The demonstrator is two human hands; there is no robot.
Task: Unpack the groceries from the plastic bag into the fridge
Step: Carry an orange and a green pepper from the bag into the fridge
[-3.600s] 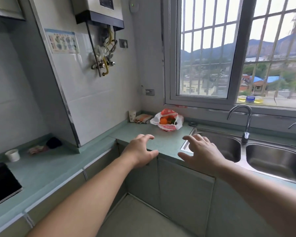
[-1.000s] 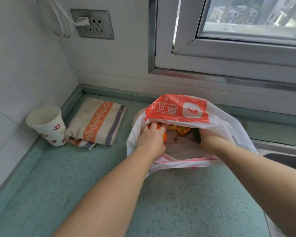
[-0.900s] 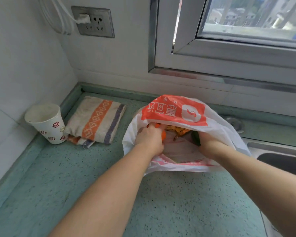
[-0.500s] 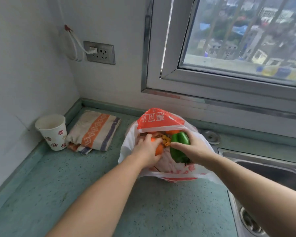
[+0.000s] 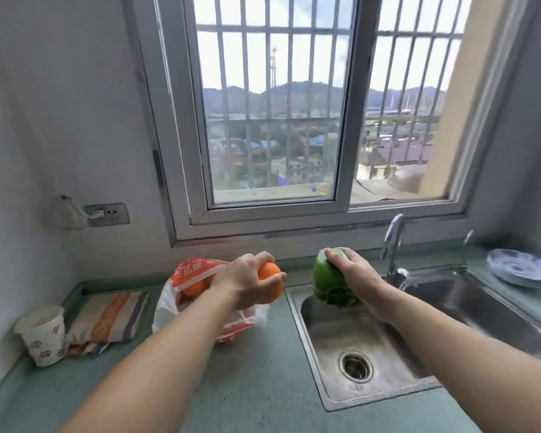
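A white and orange plastic bag (image 5: pixel 185 295) lies open on the green counter (image 5: pixel 256 379) below the window, with at least one orange (image 5: pixel 193 288) still inside. My left hand (image 5: pixel 242 284) grips another orange (image 5: pixel 270 281), lifted clear of the bag to its right. My right hand (image 5: pixel 355 271) holds a green bell pepper (image 5: pixel 328 281) from above, over the back edge of the left sink basin (image 5: pixel 356 345). No fridge is in view.
A paper cup (image 5: pixel 43 335) and a folded striped cloth (image 5: pixel 107 320) sit at the left, by the wall. A tap (image 5: pixel 392 242) stands behind the double sink. A blue and white plate (image 5: pixel 520 267) rests at the far right. A wall socket (image 5: pixel 107 215) is above the counter.
Both hands have come out of the bag and risen. The left carries an orange, the right the green pepper, now over the sink. The camera has tilted up toward the window.
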